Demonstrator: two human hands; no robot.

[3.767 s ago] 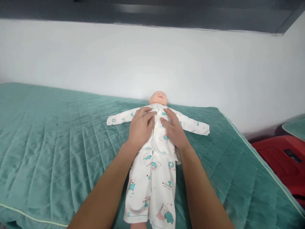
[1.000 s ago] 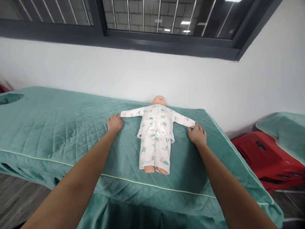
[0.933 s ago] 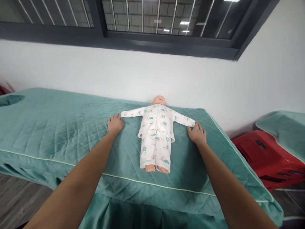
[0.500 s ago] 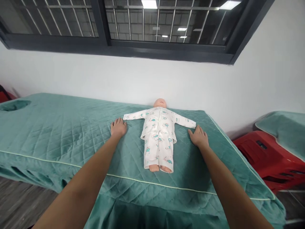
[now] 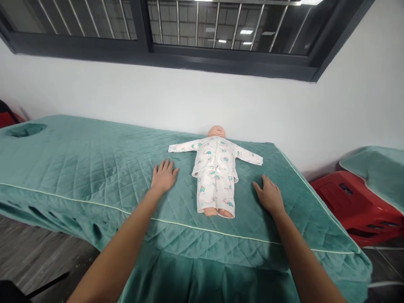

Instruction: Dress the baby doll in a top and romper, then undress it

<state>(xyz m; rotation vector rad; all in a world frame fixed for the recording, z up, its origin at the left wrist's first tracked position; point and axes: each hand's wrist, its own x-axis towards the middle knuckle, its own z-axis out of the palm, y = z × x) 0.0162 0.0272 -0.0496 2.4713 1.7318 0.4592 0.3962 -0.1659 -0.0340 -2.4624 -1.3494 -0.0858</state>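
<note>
A baby doll [image 5: 216,131] lies on its back, head toward the wall, both arms stretched out sideways. It wears a white printed pyjama top [image 5: 216,155] and matching pyjama trousers [image 5: 216,191], with its bare feet showing below the cuffs. To the left of the doll, my left hand [image 5: 164,176] is over the quilted cover with fingers spread, below the doll's sleeve and apart from it. My right hand [image 5: 269,194] is to the right of the trousers, open, thumb apart from the fingers, holding nothing. Whether either palm touches the cover I cannot tell.
The doll lies on a bed with a green quilted cover [image 5: 94,168] and a face hole [image 5: 27,130] at its left end. A white wall [image 5: 142,97] and dark window frame [image 5: 230,59] stand behind. At right is a red plastic stool [image 5: 356,206] by another green cover [image 5: 375,172].
Both hands have drawn back toward me from the doll's sleeve ends, and the left fingers have spread. The view has shifted slightly; the doll keeps its pose.
</note>
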